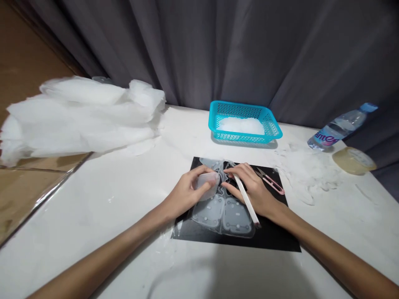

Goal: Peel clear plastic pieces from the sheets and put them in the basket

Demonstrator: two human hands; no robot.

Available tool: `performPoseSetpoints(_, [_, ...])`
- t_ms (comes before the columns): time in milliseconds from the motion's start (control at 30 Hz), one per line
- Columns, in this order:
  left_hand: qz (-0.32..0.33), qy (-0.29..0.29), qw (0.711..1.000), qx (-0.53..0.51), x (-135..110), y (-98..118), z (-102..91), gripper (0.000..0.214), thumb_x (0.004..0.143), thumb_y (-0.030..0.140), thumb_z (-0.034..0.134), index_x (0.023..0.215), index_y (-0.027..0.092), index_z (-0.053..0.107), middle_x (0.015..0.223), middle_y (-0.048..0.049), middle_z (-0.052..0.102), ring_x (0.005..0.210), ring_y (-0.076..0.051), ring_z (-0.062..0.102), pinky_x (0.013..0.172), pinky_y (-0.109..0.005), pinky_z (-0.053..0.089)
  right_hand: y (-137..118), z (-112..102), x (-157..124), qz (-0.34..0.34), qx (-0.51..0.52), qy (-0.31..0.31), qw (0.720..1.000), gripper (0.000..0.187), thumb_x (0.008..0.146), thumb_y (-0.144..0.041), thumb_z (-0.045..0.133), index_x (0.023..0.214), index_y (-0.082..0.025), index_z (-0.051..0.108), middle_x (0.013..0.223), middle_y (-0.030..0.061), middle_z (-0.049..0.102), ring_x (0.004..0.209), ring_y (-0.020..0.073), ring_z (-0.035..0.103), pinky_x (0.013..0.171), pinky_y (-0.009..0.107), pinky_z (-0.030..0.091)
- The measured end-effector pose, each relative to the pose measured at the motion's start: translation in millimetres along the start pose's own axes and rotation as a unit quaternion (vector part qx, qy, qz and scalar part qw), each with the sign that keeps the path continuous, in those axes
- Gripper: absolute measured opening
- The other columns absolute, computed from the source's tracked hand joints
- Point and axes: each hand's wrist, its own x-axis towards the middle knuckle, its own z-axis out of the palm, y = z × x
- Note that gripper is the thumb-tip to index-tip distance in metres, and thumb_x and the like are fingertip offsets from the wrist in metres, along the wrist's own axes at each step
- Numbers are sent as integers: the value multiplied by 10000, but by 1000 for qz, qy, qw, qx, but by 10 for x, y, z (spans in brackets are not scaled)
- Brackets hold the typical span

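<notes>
My left hand (189, 187) is closed around the edge of a translucent whitish pad (205, 182), pinched between thumb and fingers and tilted up. My right hand (251, 187) has a slim white stick-like tool (248, 201) lying between thumb and fingers, its rear end toward me; the working tip is hidden by the fingers. Both hands are over a clear moulded sheet (208, 211) with rounded panels and small raised dots. Curled clear strips show between the hands. Under it lies a black mat (274, 234). Pink-handled thread snips (272, 183) rest on the mat beyond my right hand.
A blue basket (243, 138) with white material stands at the back. White sheets (77, 120) are heaped at left beside cardboard (40, 182). At right are a tilted-looking water bottle (336, 129), a yellowish tub (353, 162) and clear scraps (308, 170). A grey curtain (193, 50) hangs behind.
</notes>
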Motion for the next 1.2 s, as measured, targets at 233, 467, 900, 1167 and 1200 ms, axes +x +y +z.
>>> performPoseSetpoints(233, [-21,-4,1000,-11,5,37,-25,283,996,455,627,1003,184,709,1025,-56,718,975,-230,655,907,-358,513,-11,48,-8,20,-4,50,999,88,1016,-161,587,1078,-205,631,976,76,653,942,236,603,850,406,521])
performPoseSetpoints(467, [-128,9,965,-227,-4,111,12,301,928,455,731,1035,183,656,894,-32,704,710,-179,702,670,-313,607,-256,24,-32,-10,-22,136,990,143,985,-119,610,1088,-216,630,926,71,660,855,226,620,769,389,535])
performPoseSetpoints(900, [-160,-38,916,-367,-37,167,-19,281,814,247,858,1024,157,695,934,-27,685,807,-120,653,703,-189,550,-257,179,-82,69,55,64,994,341,960,-214,691,1287,-205,595,1092,101,645,1018,241,647,880,392,562])
performPoseSetpoints(1167, [-134,-71,938,-312,-16,155,-74,280,795,230,869,981,158,673,884,-22,681,745,-125,638,609,-207,576,-304,114,-54,64,146,67,985,111,962,-106,591,970,-194,657,870,32,603,811,166,604,753,302,505])
performPoseSetpoints(1200, [-131,-71,940,-308,-12,149,-82,285,796,230,868,987,157,669,882,-25,691,747,-133,651,614,-220,586,-305,109,-54,59,148,68,985,108,957,-103,594,959,-194,652,862,30,597,806,165,598,747,300,500])
